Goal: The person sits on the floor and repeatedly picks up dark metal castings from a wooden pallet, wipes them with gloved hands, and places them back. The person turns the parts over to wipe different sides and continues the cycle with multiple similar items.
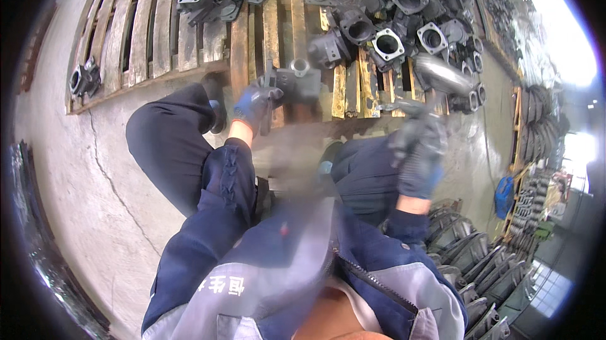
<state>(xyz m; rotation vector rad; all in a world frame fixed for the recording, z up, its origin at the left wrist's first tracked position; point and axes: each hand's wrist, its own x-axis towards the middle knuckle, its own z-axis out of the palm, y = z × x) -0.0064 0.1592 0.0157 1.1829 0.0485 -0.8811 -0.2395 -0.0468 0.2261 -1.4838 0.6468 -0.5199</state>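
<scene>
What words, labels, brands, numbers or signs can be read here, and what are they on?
Navy-and-grey fabric work jacket: a short row of white characters on the left chest; printed wording isn't copied here.
Dark grey boxy metal casting in the left hand: no readable marking.
Piled dark flanged metal castings: none readable.
Small blue object at far right: too small to tell.

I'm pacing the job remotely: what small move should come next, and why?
Probably bring the right hand toward the flanged metal casting: the left hand grips one side of it, while the right is apart from it, too blurred to show what it holds.
</scene>
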